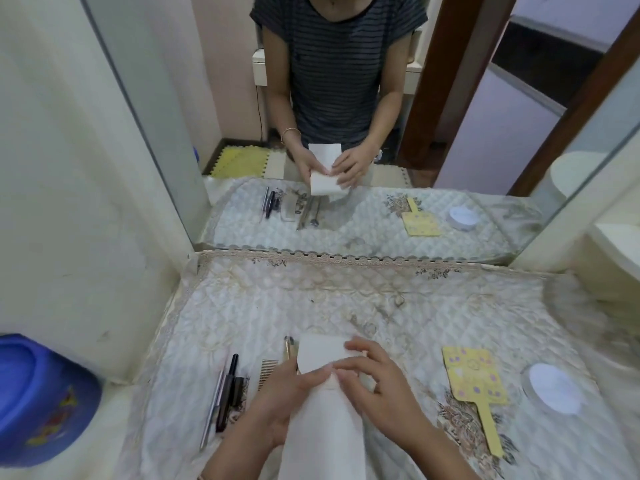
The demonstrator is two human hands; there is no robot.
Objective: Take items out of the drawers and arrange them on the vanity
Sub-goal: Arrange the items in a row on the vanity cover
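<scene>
white paper [325,424] in left hand [289,398], right hand [381,386]

left hand [289,393], right hand [379,381] grip white paper [320,351]

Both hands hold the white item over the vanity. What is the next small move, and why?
Probably lay the white item flat on the bare cloth between the comb and the yellow hand mirror. The left hand and right hand both hold it over that gap.
</scene>
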